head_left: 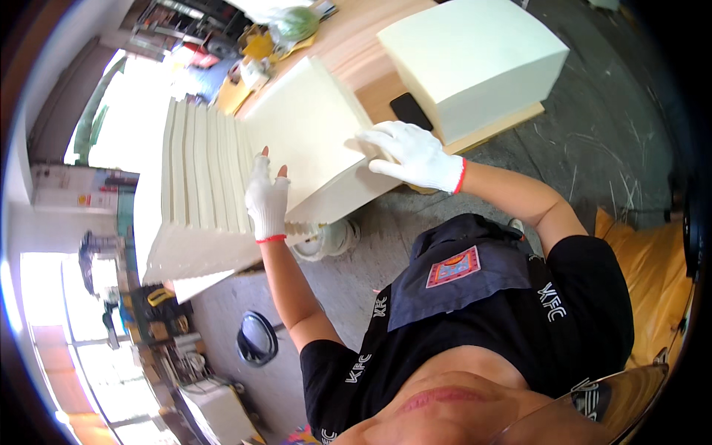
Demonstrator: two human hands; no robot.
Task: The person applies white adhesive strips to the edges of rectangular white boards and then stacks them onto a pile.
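My left hand (266,199), in a white knitted glove with some bare fingertips, lies against the stepped side of a tall stack of cream paper (200,167) arranged in several offset bundles. Its fingers are apart and nothing shows in them. My right hand (417,157), gloved in white with a red cuff, has its fingers stretched out at the right edge of a lower stack of cream paper (304,122) between my hands. The fingertips seem to touch that stack's top edge. Both hands are open.
A large squared block of pale paper (475,55) stands on a board on the wooden table (363,30) at the right. Beside it lies a black phone (411,110). A green item in plastic (295,24) sits farther back. A white bucket (328,240) stands on the floor.
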